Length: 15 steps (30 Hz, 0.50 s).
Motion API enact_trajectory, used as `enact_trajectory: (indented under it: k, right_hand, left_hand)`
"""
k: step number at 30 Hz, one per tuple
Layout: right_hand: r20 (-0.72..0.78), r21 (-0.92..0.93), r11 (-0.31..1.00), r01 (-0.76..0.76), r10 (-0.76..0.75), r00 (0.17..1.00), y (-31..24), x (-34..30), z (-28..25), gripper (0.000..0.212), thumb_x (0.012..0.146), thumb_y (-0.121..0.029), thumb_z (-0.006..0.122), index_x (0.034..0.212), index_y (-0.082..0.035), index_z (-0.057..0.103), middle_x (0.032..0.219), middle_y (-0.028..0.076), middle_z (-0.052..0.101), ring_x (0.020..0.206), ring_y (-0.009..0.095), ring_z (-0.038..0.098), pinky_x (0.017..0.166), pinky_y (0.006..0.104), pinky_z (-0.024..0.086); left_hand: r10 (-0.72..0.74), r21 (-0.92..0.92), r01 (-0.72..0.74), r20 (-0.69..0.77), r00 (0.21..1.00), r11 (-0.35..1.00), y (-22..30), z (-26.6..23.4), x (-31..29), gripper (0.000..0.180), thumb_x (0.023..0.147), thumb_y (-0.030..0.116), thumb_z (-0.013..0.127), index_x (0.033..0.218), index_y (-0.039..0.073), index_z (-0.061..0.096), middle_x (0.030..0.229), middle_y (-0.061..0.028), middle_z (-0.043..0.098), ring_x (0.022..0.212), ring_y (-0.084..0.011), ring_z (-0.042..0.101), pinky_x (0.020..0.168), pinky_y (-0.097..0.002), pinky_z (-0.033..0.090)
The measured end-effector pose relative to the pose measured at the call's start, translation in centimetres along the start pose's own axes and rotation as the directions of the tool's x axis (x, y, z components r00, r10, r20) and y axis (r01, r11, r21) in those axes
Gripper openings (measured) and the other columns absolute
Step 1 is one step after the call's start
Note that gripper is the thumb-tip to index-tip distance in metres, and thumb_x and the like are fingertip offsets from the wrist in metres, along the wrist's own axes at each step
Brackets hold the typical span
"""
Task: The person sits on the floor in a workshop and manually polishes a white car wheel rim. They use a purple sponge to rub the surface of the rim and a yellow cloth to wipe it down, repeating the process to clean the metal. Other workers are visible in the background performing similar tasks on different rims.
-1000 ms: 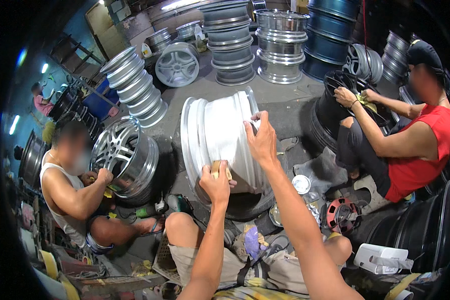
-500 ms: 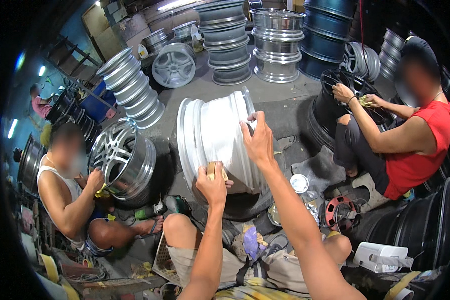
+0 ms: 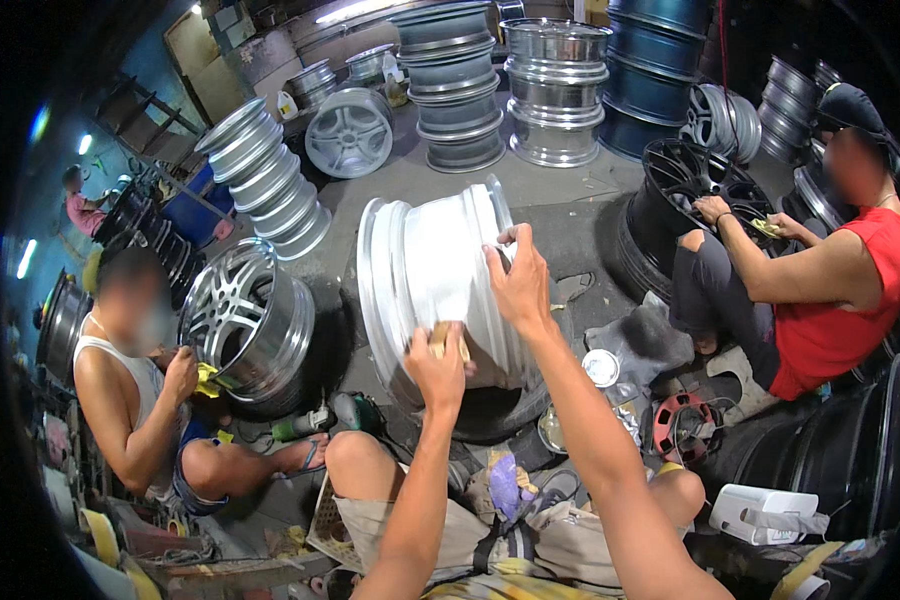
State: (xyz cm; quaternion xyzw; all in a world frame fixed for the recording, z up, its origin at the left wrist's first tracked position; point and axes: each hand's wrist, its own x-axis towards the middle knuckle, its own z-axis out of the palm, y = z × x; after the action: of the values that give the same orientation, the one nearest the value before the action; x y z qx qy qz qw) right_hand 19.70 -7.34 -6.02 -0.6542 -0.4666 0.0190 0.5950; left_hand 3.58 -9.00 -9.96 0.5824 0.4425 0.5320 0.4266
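Observation:
A silver-white wheel rim [image 3: 440, 260] stands on its side in front of me, resting on a dark tire [image 3: 490, 425]. My left hand [image 3: 438, 370] is closed around a folded tan piece of sandpaper [image 3: 450, 340] and presses it against the lower part of the rim's barrel. At the rim's right edge, my right hand [image 3: 522, 285] grips the lip between thumb and bent fingers.
One person on the left rubs a silver spoked wheel [image 3: 232, 300] with a yellow sheet; another, in a red top, works on a black wheel [image 3: 695, 185]. Stacked rims [image 3: 457, 100] line the back. A white-lidded can [image 3: 599, 367] and red cable reel [image 3: 682, 425] lie right.
My left hand has slid slightly right along the barrel with the sandpaper. My right hand keeps its grip. The person at right has leaned back from the black wheel.

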Motion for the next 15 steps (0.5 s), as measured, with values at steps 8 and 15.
enact_trajectory:
  k: [8, 15]
  right_hand:
    - [-0.062, 0.001, 0.997, 0.073, -0.073, 0.995, 0.1, 0.4, 0.3, 0.029, 0.096, -0.019, 0.069, 0.11, -0.002, 0.051, 0.097, 0.025, 0.067, 0.091, 0.048, 0.066, 0.079, 0.0518, 0.05]
    - [-0.03, -0.011, 0.999, 0.043, -0.044, 0.999, 0.3, 0.1, 0.2, 0.028, 0.096, -0.018, 0.07, 0.109, -0.002, 0.051, 0.094, 0.024, 0.067, 0.089, 0.048, 0.066, 0.079, 0.051, 0.05]
  left_hand:
    - [0.262, 0.207, -0.251, -0.026, 0.965, 0.945, -2.5, 0.1, 0.2, 0.033, 0.095, 0.014, 0.076, 0.078, -0.001, 0.052, 0.061, -0.011, 0.064, 0.048, -0.0166, 0.065, 0.039, -0.0325, 0.049]
    - [0.218, 0.26, -0.196, -0.059, 0.974, 0.946, 0.6, 0.8, 0.1, 0.033, 0.093, 0.012, 0.077, 0.075, -0.001, 0.052, 0.057, -0.0134, 0.06, 0.051, -0.0183, 0.062, 0.049, -0.0363, 0.048]
